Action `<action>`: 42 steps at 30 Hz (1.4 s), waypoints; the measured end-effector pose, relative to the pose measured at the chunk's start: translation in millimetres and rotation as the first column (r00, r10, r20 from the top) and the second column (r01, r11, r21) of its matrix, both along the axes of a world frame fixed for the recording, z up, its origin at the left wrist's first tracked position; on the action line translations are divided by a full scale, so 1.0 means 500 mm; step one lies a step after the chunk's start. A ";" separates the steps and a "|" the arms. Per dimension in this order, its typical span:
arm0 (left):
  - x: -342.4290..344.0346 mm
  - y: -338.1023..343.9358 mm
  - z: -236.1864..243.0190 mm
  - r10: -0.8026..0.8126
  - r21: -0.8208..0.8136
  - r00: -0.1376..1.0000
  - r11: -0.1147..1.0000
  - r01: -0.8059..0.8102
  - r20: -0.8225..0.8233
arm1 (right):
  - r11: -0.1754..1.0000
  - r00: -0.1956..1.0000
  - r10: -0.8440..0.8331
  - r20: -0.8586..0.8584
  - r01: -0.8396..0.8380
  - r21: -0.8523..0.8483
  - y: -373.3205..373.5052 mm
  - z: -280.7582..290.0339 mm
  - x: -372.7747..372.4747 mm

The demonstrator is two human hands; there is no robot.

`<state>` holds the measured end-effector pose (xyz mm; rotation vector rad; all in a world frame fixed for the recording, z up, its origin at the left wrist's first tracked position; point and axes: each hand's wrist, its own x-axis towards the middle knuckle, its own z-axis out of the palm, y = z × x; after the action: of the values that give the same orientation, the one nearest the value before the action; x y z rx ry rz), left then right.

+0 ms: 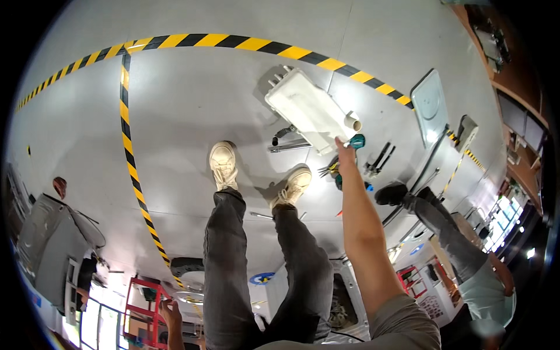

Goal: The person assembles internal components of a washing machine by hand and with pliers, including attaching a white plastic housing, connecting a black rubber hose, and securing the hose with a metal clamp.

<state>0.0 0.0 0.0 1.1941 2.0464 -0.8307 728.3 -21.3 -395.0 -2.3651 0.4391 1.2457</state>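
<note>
A white, box-shaped plastic tank [308, 111] lies slanted on the grey floor, with short prongs at its far left end and a round pipe stub at its right. My right hand [345, 153] reaches to its near right corner, the fingers closed on the edge there. Beside that hand is a teal, round-ended tool [357, 141], and yellow-handled pliers [331, 168] lie just to its left. My left hand [170, 312] hangs low at the left, away from the tank, fingers loosely apart and nothing visible in them.
Metal bars [290, 146] lie beside the tank and black-handled tools [380, 159] to its right. A pale translucent lid [430, 108] rests farther right. Yellow-black tape [210, 40] crosses the floor. Another person [449, 233] is at the right. My shoes [223, 163] stand near the tank.
</note>
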 end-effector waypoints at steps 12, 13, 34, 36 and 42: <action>0.069 0.118 -0.104 -0.089 0.004 0.988 0.996 0.090 0.128 | 0.699 0.900 -0.399 -0.176 0.422 0.577 0.061 0.024 -0.039; 0.079 0.125 -0.107 -0.093 -0.003 0.986 0.996 0.094 0.140 | 0.684 0.909 -0.385 -0.159 0.397 0.612 0.081 0.044 -0.041; 1.047 0.470 0.239 0.518 -0.502 -0.042 0.801 -0.327 0.854 | 0.570 0.940 -0.283 0.189 0.006 0.822 -0.007 1.282 -0.053; 1.112 0.461 0.340 0.523 -0.535 -0.111 0.818 -0.211 0.845 | 0.585 0.928 -0.309 0.207 0.014 0.811 -0.060 1.396 -0.087; 1.172 0.413 0.515 0.532 -0.518 -0.188 0.847 0.122 0.826 | 0.552 0.863 -0.392 0.318 -0.055 0.832 -0.162 1.613 -0.215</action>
<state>586.0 206.4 257.4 0.6311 0.4932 0.0734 620.9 -102.2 411.5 -1.6207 -0.0923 0.5118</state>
